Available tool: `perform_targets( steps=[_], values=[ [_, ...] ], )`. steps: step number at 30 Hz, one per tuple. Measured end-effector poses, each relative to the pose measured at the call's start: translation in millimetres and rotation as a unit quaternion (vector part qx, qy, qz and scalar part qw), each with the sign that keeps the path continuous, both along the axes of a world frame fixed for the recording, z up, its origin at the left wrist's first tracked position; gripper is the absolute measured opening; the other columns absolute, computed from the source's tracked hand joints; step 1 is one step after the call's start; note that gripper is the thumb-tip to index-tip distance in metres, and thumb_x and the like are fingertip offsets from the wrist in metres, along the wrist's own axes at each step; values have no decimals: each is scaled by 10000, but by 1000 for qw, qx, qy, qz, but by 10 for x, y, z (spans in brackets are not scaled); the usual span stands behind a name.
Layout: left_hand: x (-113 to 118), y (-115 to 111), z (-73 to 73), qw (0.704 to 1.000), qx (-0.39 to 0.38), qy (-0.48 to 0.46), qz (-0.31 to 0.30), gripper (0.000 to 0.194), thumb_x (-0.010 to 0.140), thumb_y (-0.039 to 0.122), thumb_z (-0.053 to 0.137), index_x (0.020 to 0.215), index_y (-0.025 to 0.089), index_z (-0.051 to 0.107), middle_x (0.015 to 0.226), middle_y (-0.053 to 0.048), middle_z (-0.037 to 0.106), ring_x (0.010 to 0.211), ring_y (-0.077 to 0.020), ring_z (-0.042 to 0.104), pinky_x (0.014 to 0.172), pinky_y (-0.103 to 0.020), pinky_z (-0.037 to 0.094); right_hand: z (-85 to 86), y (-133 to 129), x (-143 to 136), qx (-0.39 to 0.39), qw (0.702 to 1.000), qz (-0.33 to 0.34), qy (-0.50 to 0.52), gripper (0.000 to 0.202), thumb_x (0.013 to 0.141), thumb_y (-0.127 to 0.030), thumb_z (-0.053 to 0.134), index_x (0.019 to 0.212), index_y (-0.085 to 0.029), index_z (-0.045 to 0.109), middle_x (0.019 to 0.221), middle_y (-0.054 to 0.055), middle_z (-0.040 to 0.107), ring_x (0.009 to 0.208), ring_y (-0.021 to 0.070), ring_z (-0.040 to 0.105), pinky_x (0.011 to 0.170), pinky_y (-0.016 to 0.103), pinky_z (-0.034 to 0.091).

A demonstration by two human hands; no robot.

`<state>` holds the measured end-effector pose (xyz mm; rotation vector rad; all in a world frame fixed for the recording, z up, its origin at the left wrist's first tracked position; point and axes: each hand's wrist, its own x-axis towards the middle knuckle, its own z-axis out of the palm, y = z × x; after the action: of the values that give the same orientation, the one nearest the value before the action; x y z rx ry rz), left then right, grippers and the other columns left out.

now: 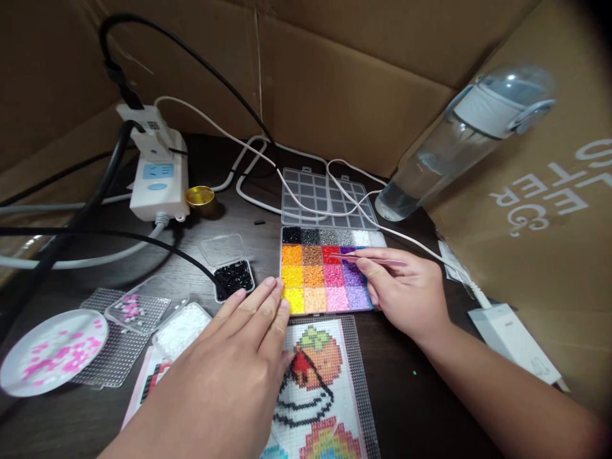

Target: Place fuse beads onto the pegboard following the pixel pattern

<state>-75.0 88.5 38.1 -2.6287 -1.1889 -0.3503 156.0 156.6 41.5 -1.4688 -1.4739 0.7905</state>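
My right hand [408, 296] grips pink tweezers [382, 261]. Their tips are at the red beads [329, 254] in a sectioned bead box [280, 277]; whether they pinch a bead is too small to tell. Stretched out flat, my left hand [241, 366] lies over the left part of a clear pegboard [361, 363], fingertips close to the box's lower left corner. Under the board is a printed pattern with a persimmon [327, 357] and a rainbow shape [329, 440]. Black beads [306, 422] form curved lines on it, with a red patch [302, 364] above, partly hidden by my hand.
Beside my left fingers are small boxes of black beads [234, 278] and white beads [182, 331]. A white dish [19, 370] holds pink and white beads. Cables cross from a power strip [160, 185]. A bottle [449, 146] leans against cardboard [540, 140]; a white adapter [514, 344] stands right.
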Motion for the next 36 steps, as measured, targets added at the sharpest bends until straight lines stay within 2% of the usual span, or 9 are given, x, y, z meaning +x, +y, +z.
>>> perform_targets(
  steps=[8,13,17,24,27,32,34,36],
  values=[
    [-10,-11,3,999,-17,-32,23,445,901,217,409,1199,81,712,1330,-155,639,1237,-317,627,994,-510,536,-11,9,6,6,1000,1,-8,192,831,-299,697,890,-149,801,651,43,708,427,85,500,355,229,338],
    [0,9,1,999,-24,-30,23,448,898,219,411,1199,84,713,1341,-160,629,1249,-319,618,994,-510,538,3,9,-4,7,1000,-2,6,184,823,-294,706,873,-144,799,522,-4,634,361,64,420,350,227,340],
    [-4,7,-10,999,-20,-30,23,448,893,213,415,1204,87,712,1342,-157,630,1254,-318,614,1004,-512,534,17,9,-20,8,1000,-5,17,172,816,-284,715,856,-136,795,438,-35,566,346,69,425,345,222,346],
    [-6,7,3,1000,-13,-7,13,457,895,212,414,1218,55,697,1338,-187,625,1253,-347,610,972,-535,559,93,-30,-33,25,999,-9,40,110,819,-237,716,825,-150,784,401,-56,536,319,66,426,325,204,354],
    [-4,-3,36,999,-28,-1,15,469,891,200,400,1223,42,690,1359,-206,603,1287,-354,578,995,-540,547,156,-107,-16,39,999,-8,30,80,830,-216,725,837,-176,794,447,-38,592,328,61,443,329,195,367],
    [-15,-22,88,995,-101,7,28,555,814,121,387,1305,52,636,1430,-193,541,1359,-330,503,1059,-532,497,317,-369,53,52,997,5,54,89,858,-191,731,885,-230,805,692,29,755,353,48,480,328,188,370],
    [-14,-23,92,992,-118,6,33,591,788,108,389,1331,43,613,1454,-196,516,1391,-332,460,1084,-540,469,382,-511,91,38,997,32,66,123,874,-171,713,911,-247,803,679,20,754,345,50,473,319,186,361],
    [-8,-21,89,991,-129,6,38,611,779,106,394,1352,32,590,1474,-202,495,1413,-336,427,1105,-547,443,422,-651,128,8,994,86,63,167,894,-149,684,936,-261,801,635,2,740,338,55,478,319,182,376]
  ],
)
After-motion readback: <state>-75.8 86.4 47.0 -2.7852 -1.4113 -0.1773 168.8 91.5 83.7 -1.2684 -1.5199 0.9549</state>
